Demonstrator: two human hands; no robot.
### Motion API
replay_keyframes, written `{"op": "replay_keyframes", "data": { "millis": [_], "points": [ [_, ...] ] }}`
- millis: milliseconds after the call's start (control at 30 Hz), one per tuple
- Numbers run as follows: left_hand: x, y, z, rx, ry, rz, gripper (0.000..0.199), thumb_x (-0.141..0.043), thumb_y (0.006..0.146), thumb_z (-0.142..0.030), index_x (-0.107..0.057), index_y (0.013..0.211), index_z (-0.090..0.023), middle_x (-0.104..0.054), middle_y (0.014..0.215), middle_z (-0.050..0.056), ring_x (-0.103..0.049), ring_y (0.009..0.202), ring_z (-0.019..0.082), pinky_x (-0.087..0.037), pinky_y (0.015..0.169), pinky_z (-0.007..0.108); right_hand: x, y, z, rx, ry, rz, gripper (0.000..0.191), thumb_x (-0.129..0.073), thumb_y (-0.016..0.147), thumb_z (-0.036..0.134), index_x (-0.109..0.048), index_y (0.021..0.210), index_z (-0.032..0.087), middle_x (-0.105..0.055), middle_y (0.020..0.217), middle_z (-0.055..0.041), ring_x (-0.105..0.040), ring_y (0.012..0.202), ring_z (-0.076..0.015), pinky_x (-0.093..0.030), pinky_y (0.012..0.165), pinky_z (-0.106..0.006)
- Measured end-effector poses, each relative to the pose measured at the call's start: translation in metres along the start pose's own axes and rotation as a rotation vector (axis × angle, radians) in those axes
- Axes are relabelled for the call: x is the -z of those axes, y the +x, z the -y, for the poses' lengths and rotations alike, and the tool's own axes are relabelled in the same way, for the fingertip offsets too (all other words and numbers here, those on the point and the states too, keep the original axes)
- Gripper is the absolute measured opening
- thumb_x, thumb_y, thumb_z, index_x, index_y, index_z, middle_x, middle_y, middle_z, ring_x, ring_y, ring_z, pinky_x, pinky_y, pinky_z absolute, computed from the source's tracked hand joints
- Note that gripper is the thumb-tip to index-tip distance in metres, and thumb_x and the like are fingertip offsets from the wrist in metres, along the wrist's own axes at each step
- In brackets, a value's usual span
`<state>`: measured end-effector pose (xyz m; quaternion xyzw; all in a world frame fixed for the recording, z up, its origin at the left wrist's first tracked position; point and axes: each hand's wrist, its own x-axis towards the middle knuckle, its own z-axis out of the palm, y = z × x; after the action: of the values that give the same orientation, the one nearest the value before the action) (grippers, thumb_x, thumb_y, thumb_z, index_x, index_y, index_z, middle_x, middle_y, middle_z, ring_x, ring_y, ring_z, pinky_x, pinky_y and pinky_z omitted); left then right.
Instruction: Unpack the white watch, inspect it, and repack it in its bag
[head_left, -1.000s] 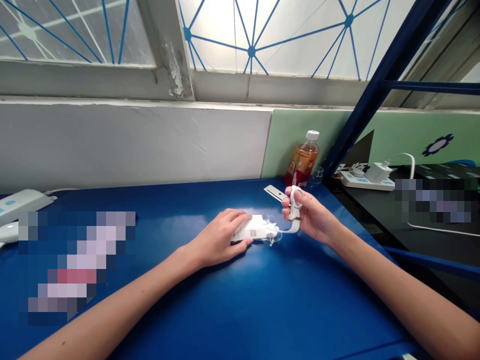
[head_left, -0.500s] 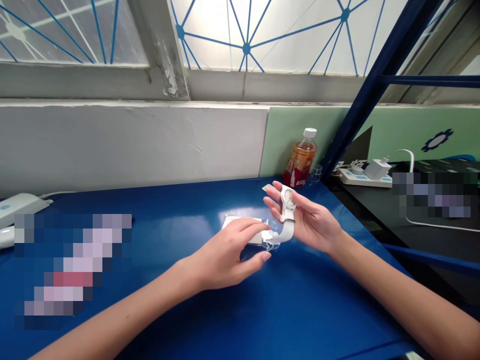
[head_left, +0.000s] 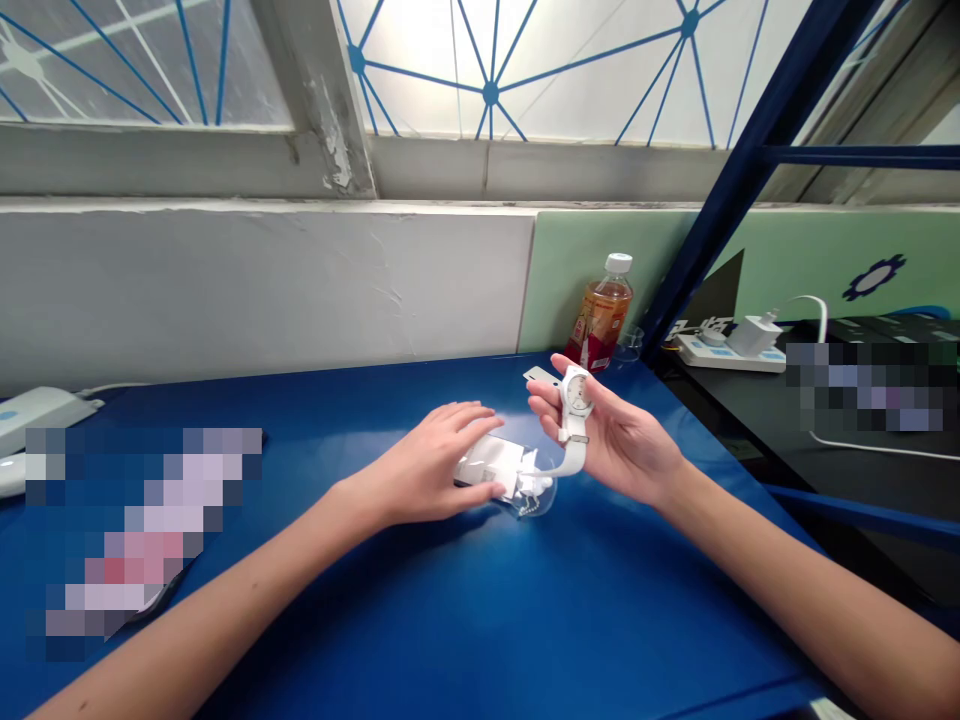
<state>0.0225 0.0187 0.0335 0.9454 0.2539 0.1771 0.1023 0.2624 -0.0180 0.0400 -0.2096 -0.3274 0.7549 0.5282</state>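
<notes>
Our right hand (head_left: 630, 445) clamps the watch (head_left: 577, 393) right of the packet (head_left: 495, 463) beneath our left hand (head_left: 424, 468), fingers apart, so the strap (head_left: 574, 460) reaching over the packet could snag and drag it.

Blue table (head_left: 420, 610), bright window (head_left: 585, 100)

Shiny table under the fingers (head_left: 466, 420), pale wall (head_left: 262, 285) past them, green panel (head_left: 555, 275) beyond the right-hand ones. Window's well above, blue lines (head_left: 490, 93) on it, light glowing through. Blue post (head_left: 739, 190) slants up to the fingers' right.
</notes>
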Motion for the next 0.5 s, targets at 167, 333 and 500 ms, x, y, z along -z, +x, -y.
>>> {"op": "replay_keyframes", "data": {
  "millis": [167,333,500],
  "points": [
    [-0.005,-0.004,0.009,0.070,0.051,0.047,0.044,-0.058,0.092,-0.047,-0.060,0.122,-0.014,-0.064,0.120,0.015,-0.059,0.108,0.030,-0.048,0.091,0.044,-0.002,0.000,0.020,0.068,-0.009,-0.064,0.038,-0.027,0.103,0.027,-0.063,0.117,0.027,-0.074,0.109,-0.0010,-0.069,0.103,-0.0099,-0.049,0.100,-0.029],
    [-0.013,-0.002,0.001,0.113,0.114,0.017,0.045,-0.053,0.094,-0.049,-0.061,0.120,-0.014,-0.065,0.118,0.016,-0.060,0.107,0.031,-0.048,0.091,0.045,-0.003,-0.001,0.033,0.138,0.009,-0.190,0.043,-0.024,0.105,0.028,-0.066,0.114,0.023,-0.075,0.104,0.0000,-0.070,0.097,-0.0070,-0.050,0.095,-0.020],
    [-0.002,0.003,-0.012,0.095,-0.006,-0.052,0.041,-0.048,0.098,-0.043,-0.059,0.123,-0.012,-0.062,0.123,0.016,-0.056,0.115,0.028,-0.045,0.098,0.042,-0.004,0.000,0.007,0.069,-0.011,-0.152,0.039,-0.030,0.104,0.028,-0.066,0.113,0.018,-0.073,0.111,-0.0058,-0.069,0.101,-0.0111,-0.051,0.097,-0.024]
  ]
}}
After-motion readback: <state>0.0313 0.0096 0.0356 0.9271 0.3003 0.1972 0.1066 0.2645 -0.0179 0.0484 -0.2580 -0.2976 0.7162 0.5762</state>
